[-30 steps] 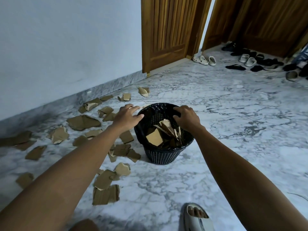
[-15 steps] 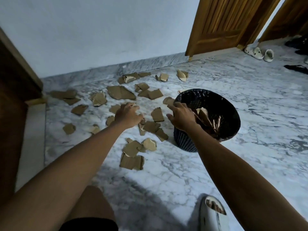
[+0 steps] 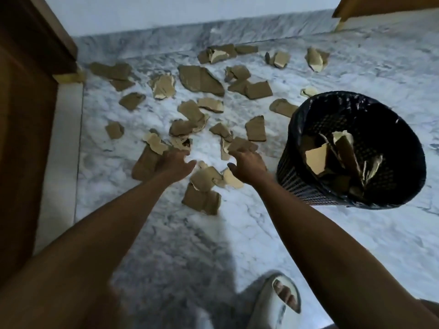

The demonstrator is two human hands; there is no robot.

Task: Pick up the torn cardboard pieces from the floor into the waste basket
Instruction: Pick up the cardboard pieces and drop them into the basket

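No writing or brand can be read on anything in view. Both grips are seen stretched low over the marble floor (image 3: 273,233), fingers loosely spread and nothing held: the left grip (image 3: 174,162) is open above a long brown piece (image 3: 145,166), and the right grip (image 3: 248,163) is open just left of the basket (image 3: 292,176). Between the two grips, a small cluster of pieces (image 3: 205,179) is seen on the floor, with a larger flat piece (image 3: 202,201) just nearer the person. Beyond the fingertips, many more torn cardboard pieces (image 3: 200,80) are scattered up to the skirting of the wall. Several pieces are already held inside the basket, which stands to the right of the right grip.

Compared with half a second ago, the right grip has been taken off the basket rim and brought down beside the left; the view has been swung further left and down, so the doors and shoes are lost from sight. A sandalled foot (image 3: 278,302) is seen below the right forearm, and a wooden door frame (image 3: 26,115) far left of the left grip.
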